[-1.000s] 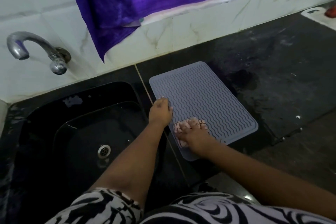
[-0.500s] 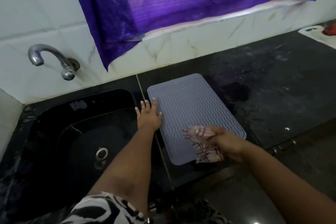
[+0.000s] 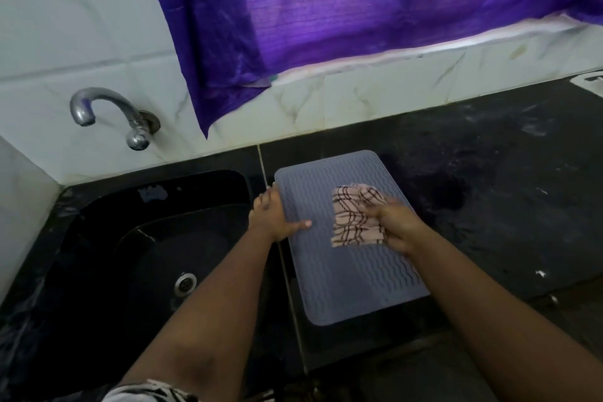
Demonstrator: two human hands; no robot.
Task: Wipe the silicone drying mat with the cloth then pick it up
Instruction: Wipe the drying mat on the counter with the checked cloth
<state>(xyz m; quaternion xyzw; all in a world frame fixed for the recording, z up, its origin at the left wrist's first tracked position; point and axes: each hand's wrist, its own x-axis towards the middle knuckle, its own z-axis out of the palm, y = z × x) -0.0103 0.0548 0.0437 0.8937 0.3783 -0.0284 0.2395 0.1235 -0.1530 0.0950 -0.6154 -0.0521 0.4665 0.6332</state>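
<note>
Head view looks down on the grey silicone drying mat [image 3: 355, 268], lying flat on the black countertop [image 3: 489, 189] just right of the sink [image 3: 146, 238], its far edge near the tiled wall. On the mat's far half sits the pink checked cloth [image 3: 354, 220] — the right hand [image 3: 396, 228] presses down on its right side, fingers curled over a bunched fold. The left hand [image 3: 272, 217] lies open on the mat's left edge, thumb stretched across the ribs, gripping nothing — only pinning it. A tap [image 3: 111, 111] juts from the wall above the sink.
</note>
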